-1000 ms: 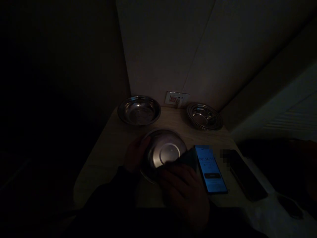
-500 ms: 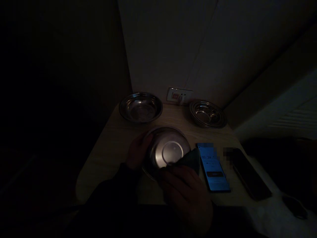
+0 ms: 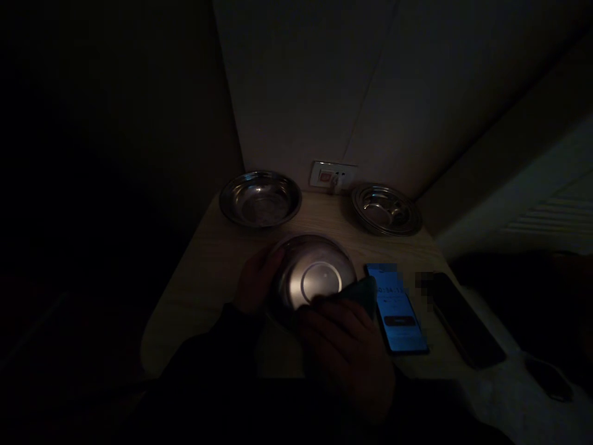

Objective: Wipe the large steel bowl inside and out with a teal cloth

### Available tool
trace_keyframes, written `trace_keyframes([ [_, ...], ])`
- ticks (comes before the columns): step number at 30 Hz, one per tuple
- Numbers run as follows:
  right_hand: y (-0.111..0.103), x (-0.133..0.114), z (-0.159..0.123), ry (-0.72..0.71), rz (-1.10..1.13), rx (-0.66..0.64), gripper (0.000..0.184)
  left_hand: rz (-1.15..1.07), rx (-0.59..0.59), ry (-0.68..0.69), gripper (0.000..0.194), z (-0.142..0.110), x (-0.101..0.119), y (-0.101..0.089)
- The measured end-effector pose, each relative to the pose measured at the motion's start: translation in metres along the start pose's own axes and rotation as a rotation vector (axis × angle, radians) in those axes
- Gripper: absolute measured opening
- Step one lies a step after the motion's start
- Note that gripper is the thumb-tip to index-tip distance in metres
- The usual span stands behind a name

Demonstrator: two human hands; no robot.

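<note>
The room is very dark. A steel bowl (image 3: 311,272) is tilted with its underside toward me above a pale wooden table (image 3: 208,278). My left hand (image 3: 254,281) grips the bowl's left rim, fingers curled round it. My right hand (image 3: 349,352) presses a dark cloth (image 3: 359,295) against the bowl's lower right side, fingers closed on the cloth.
A single steel bowl (image 3: 259,199) stands at the table's back left, a stack of steel bowls (image 3: 385,210) at the back right. A lit phone (image 3: 397,309) lies right of my hands, a dark phone (image 3: 463,318) beyond it. A wall socket (image 3: 333,175) sits behind the table.
The hands, cloth and bowl stay almost where they were; the view has shifted slightly and the cloth hand has moved a little along the bowl.
</note>
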State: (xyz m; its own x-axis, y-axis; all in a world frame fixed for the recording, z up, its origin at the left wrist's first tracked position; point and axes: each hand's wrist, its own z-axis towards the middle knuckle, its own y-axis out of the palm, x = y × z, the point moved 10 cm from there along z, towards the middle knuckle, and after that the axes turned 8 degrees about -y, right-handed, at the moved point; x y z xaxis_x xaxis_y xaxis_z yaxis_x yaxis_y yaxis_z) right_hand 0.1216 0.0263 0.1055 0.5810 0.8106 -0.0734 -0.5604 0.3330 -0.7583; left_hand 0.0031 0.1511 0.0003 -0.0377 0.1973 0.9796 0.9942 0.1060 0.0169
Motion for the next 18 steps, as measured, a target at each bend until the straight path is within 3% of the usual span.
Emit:
trace_keyframes([
  [4, 0.006, 0.007, 0.013, 0.018, -0.001, 0.027, 0.025, 0.027, 0.021, -0.019, 0.038, 0.000, -0.001, -0.004],
  [10, -0.001, 0.000, -0.002, 0.031, 0.000, -0.001, 0.021, -0.015, -0.028, -0.043, 0.041, -0.001, -0.004, 0.002],
  [18, 0.005, 0.005, 0.012, 0.037, -0.028, 0.011, 0.023, 0.017, -0.013, -0.031, 0.037, -0.001, -0.004, -0.001],
])
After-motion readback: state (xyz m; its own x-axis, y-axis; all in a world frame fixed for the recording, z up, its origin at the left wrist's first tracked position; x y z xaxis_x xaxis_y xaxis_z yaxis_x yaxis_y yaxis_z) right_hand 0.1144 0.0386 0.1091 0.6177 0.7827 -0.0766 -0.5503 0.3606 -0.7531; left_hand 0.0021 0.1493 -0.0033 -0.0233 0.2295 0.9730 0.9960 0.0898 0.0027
